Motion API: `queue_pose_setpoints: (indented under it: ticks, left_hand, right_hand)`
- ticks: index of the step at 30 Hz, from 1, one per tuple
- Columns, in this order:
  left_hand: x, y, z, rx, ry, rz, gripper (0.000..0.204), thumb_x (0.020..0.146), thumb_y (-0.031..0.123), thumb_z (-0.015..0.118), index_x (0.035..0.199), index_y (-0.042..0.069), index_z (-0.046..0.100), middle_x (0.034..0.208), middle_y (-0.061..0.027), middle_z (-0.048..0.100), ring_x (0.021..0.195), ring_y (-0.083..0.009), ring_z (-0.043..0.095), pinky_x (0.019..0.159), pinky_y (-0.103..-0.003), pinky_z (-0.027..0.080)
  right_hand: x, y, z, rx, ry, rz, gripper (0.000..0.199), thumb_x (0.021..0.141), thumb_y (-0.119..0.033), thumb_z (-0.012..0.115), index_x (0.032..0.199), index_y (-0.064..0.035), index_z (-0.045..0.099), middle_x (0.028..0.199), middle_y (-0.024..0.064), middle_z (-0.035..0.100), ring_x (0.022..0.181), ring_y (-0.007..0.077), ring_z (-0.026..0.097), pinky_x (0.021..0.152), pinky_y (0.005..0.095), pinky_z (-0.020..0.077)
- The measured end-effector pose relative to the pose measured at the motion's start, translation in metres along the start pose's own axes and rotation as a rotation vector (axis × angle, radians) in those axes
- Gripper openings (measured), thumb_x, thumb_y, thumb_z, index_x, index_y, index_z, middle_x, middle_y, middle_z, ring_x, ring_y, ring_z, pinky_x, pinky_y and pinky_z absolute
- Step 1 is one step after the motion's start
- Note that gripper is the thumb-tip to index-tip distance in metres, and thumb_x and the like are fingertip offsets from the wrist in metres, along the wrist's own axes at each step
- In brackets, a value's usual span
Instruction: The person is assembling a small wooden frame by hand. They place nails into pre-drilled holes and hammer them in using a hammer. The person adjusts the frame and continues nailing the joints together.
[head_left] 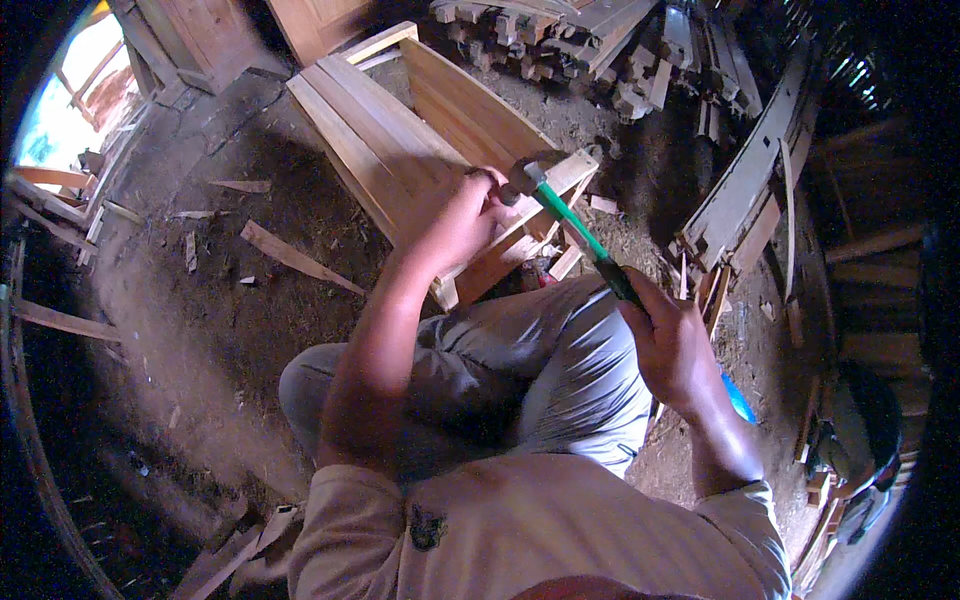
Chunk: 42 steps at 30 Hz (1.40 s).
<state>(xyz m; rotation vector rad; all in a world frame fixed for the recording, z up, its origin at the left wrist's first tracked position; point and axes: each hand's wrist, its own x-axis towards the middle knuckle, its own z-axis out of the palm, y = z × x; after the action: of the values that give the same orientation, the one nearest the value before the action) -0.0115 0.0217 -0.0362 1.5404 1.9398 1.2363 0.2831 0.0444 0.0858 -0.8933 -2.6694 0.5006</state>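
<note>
In front of me a pale wooden frame (375, 125) of slats and boards, like a long open box, lies tilted on the ground. At its near end my left hand (462, 220) rests over the slats, with thumb and fingers drawn together by the end board. Whatever they pinch is too small or hidden to make out. My right hand (668, 338) is wrapped round the dark grip of a hammer (572, 220) with a green handle. The hammer's metal head is just right of my left fingertips, over the end board.
A pile of wood offcuts (620, 45) lies at the far right. Long boards (740, 200) lean along the right side. Loose strips, such as a thin slat (295, 258), are scattered over the dirt floor (210, 350). My bent legs (580, 350) are close to the frame's near end.
</note>
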Motion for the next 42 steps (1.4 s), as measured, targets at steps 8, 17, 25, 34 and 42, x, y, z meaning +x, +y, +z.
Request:
queue_pose_setpoints:
  ticks: [8,17,25,34,42]
  left_hand:
    - [0.004,-0.019,0.002,-0.12,-0.019,0.206,0.01,0.091,0.007,0.065,0.1,0.004,0.064,0.097,-0.0125,0.07,0.092,-0.0289,0.068,0.082,-0.038,0.053]
    - [0.009,-0.016,-0.011,-0.206,-0.151,0.16,0.009,0.089,0.0,0.062,0.097,0.003,0.061,0.102,-0.0101,0.068,0.099,-0.0221,0.066,0.09,-0.034,0.051]
    - [0.06,-0.011,-0.026,-0.256,-0.128,0.08,0.012,0.093,0.009,0.059,0.1,0.0,0.064,0.098,-0.0151,0.071,0.093,-0.0262,0.072,0.081,-0.038,0.054]
    - [0.082,-0.024,-0.026,0.667,-0.181,-0.091,0.038,0.083,0.031,0.058,0.091,0.0,0.077,0.101,-0.0228,0.074,0.1,-0.0396,0.071,0.1,-0.049,0.05]
    - [0.078,-0.027,-0.022,0.607,-0.053,0.031,0.032,0.075,0.023,0.058,0.087,0.0,0.077,0.097,-0.0275,0.072,0.096,-0.0417,0.072,0.102,-0.049,0.049]
  right_hand:
    - [-0.003,-0.003,0.01,-0.021,0.016,-0.034,0.04,0.096,-0.004,0.062,0.135,0.0028,0.056,0.1,0.0303,0.069,0.084,0.0465,0.07,0.07,0.0492,0.0562]
    - [-0.028,-0.002,0.001,0.223,0.241,0.219,0.035,0.1,-0.007,0.061,0.131,0.0084,0.058,0.1,0.0252,0.072,0.086,0.029,0.074,0.076,0.0385,0.0559]
    - [-0.053,0.017,0.006,0.253,0.169,0.394,0.025,0.098,-0.005,0.059,0.122,0.0044,0.062,0.082,0.0149,0.065,0.068,0.0177,0.057,0.064,0.0345,0.0494]
    - [-0.028,0.004,-0.005,0.135,0.111,0.27,0.035,0.098,-0.005,0.06,0.132,0.0011,0.06,0.112,0.025,0.07,0.097,0.0363,0.072,0.083,0.0417,0.0554]
    - [-0.002,-0.007,-0.004,-0.051,0.065,0.053,0.038,0.1,-0.008,0.059,0.136,0.0051,0.056,0.128,0.0292,0.064,0.119,0.0401,0.065,0.099,0.0421,0.0515]
